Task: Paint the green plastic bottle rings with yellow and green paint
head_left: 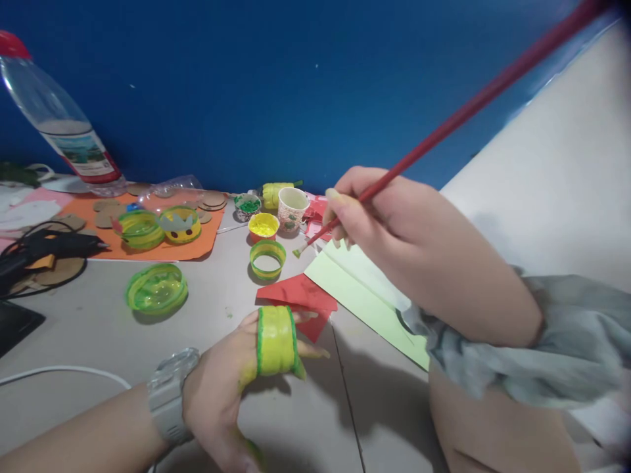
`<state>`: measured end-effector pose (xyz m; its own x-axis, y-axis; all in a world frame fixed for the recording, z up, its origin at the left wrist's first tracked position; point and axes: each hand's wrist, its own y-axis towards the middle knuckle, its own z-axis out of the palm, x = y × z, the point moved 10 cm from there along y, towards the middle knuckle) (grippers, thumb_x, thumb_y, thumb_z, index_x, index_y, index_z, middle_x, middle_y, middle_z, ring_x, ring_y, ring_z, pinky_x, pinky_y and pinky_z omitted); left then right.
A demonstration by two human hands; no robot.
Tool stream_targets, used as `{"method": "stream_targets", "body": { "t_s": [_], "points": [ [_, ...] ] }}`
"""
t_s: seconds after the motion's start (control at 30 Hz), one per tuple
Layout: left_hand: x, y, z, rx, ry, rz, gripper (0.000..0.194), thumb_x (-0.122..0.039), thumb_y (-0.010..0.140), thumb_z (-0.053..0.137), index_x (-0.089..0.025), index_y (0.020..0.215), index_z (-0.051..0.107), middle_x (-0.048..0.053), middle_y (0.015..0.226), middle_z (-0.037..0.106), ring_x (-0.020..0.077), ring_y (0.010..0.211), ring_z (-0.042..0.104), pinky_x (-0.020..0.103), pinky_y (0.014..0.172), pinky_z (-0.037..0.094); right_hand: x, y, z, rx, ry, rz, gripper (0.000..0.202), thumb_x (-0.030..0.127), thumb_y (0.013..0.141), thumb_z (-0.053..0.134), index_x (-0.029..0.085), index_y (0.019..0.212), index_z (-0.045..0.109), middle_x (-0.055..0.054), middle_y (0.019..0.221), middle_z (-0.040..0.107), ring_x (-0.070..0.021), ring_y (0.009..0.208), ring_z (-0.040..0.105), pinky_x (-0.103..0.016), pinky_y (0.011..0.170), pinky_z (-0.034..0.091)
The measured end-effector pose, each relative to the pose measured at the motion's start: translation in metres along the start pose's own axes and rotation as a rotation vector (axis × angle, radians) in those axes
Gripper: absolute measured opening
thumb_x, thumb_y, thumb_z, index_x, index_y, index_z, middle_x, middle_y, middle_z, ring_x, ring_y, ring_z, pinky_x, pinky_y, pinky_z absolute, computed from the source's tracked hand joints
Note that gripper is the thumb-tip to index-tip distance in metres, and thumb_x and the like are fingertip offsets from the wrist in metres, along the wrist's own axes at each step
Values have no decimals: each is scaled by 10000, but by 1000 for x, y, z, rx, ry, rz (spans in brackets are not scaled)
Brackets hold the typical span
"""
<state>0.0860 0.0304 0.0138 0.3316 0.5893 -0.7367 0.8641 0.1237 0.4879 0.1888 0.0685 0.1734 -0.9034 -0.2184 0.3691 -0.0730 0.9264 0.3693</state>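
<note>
A yellow ring with green painted edges (277, 340) sits around the fingers of my left hand (219, 374), which stick out through it. The thumb points down, apart from the ring, and yellow-green paint marks the skin. My right hand (389, 213) pinches a paintbrush with a long red handle (444, 135). Its paint-stained bristles point down and left, close to a second green and yellow ring (267, 260) on the table. Behind that ring stand a small cup of yellow paint (263, 225) and a cup of green paint (247, 206).
A patterned paper cup (292, 209) stands by the paints. Red paper (298, 293) and pale green paper (365, 299) lie under my hands. Leftward are a clear green dish (156, 289), an orange sheet (207, 240) with crafted rings, a glue gun (54, 244) and a tilted bottle (73, 135).
</note>
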Motion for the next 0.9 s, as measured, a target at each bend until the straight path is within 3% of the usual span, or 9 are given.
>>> {"method": "stream_targets", "body": {
  "t_s": [0.07, 0.13, 0.3, 0.47, 0.57, 0.73, 0.9],
  "points": [
    [5, -4, 3, 27, 63, -10, 1171, -794, 377, 691, -221, 1367, 437, 176, 1456, 384, 433, 1266, 423, 591, 1078, 303, 0, -4, -5, 7, 98, 4, 268, 281, 967, 406, 194, 745, 529, 26, 672, 536, -81, 579, 498, -216, 528, 383],
    [6, -4, 5, 43, 96, -16, 1147, -796, 402, 685, -226, 1365, 429, 156, 1452, 399, 429, 1293, 394, 592, 1103, 261, 3, -8, -3, 68, 290, 7, 263, 280, 967, 424, 191, 752, 548, 30, 714, 558, -70, 631, 545, -186, 559, 427],
    [-13, 9, 0, 34, 48, 73, 1039, -772, 514, 652, -229, 1363, 400, 131, 1315, 546, 366, 1206, 511, 492, 1040, 407, 16, -12, 18, 306, 684, 14, 240, 251, 962, 458, 165, 754, 541, 40, 671, 534, -44, 593, 522, -149, 562, 457],
    [-21, 13, 2, 81, 95, 124, 1048, -772, 470, 681, -261, 1340, 396, 144, 1242, 597, 369, 1128, 569, 490, 988, 446, 22, -12, 33, 418, 661, -29, 244, 258, 962, 440, 177, 759, 548, 34, 675, 528, -61, 598, 511, -177, 564, 446],
    [-16, 8, 6, 124, 85, 74, 1067, -790, 433, 688, -278, 1326, 408, 105, 1075, 680, 365, 1094, 580, 493, 993, 427, 22, -11, 34, 431, 584, -69, 253, 258, 963, 424, 180, 762, 555, 28, 688, 529, -68, 604, 505, -188, 563, 433],
    [-21, 2, 5, 70, 119, 125, 937, -827, 496, 629, -255, 1222, 476, 79, 1045, 706, 299, 1024, 613, 381, 978, 423, 19, -8, 28, 381, 526, -93, 242, 260, 962, 433, 167, 780, 562, 14, 752, 560, -65, 626, 521, -193, 604, 435],
    [-25, 2, 7, 50, 123, 146, 876, -864, 608, 483, -276, 1256, 434, 54, 1070, 711, 274, 1020, 634, 369, 1016, 380, 14, -4, 32, 375, 553, -67, 212, 271, 956, 451, 162, 805, 553, 22, 705, 549, -67, 619, 527, -200, 622, 437]
  ]
}}
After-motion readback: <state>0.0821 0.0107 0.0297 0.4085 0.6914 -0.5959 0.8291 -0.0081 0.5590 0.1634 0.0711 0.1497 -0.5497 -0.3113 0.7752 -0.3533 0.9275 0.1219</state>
